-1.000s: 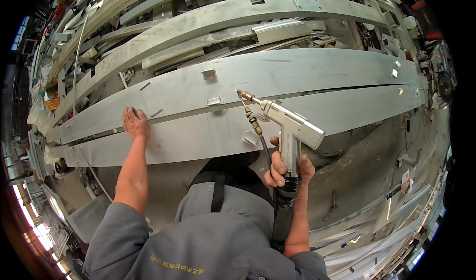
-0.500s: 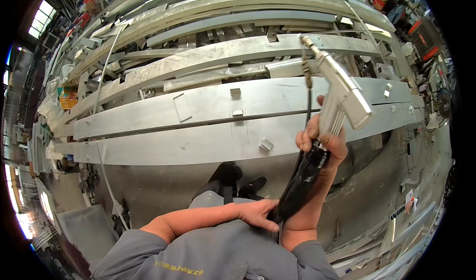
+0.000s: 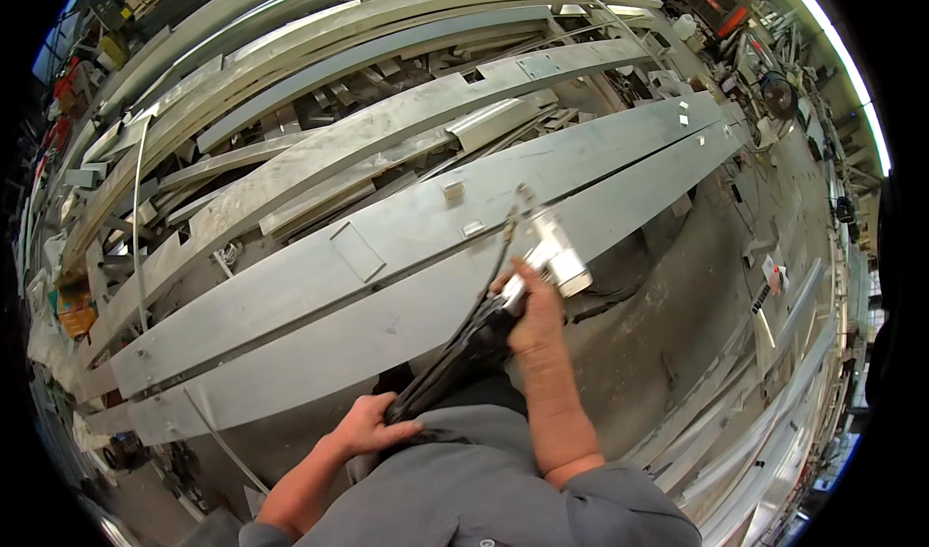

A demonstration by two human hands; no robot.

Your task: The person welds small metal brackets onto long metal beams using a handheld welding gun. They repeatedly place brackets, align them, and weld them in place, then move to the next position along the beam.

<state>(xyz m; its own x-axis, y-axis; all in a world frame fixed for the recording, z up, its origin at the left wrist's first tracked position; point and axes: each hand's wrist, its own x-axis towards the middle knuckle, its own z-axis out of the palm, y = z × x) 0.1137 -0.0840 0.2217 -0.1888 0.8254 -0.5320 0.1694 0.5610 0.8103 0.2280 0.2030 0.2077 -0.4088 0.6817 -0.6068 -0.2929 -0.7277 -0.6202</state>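
My right hand (image 3: 535,307) is wrapped round the grip of a silver handheld welding gun (image 3: 561,255), its narrow nozzle pointing up and away from me. A thick black-sleeved cable (image 3: 453,346) runs from the grip down toward my waist. There my left hand (image 3: 373,425) is closed round the cable, thumb along the top. Beneath the gun lie two long grey metal beams, a far one (image 3: 290,274) and a near one (image 3: 300,358), side by side with a dark gap between. Small metal brackets sit on them, one on the far beam (image 3: 454,191) and one by the gap (image 3: 472,228).
Beyond the beams, more long metal profiles (image 3: 387,111) and offcuts are stacked. A thin rod (image 3: 142,218) stands at the left. On the floor at right lie a dark cable (image 3: 610,300) and several long metal strips (image 3: 774,392). An orange-and-black machine (image 3: 716,3) stands far right.
The view has turned to the right. The welding gun has come lower and closer to the beams. Both hands keep their hold on gun and cable, the left now lying further left.
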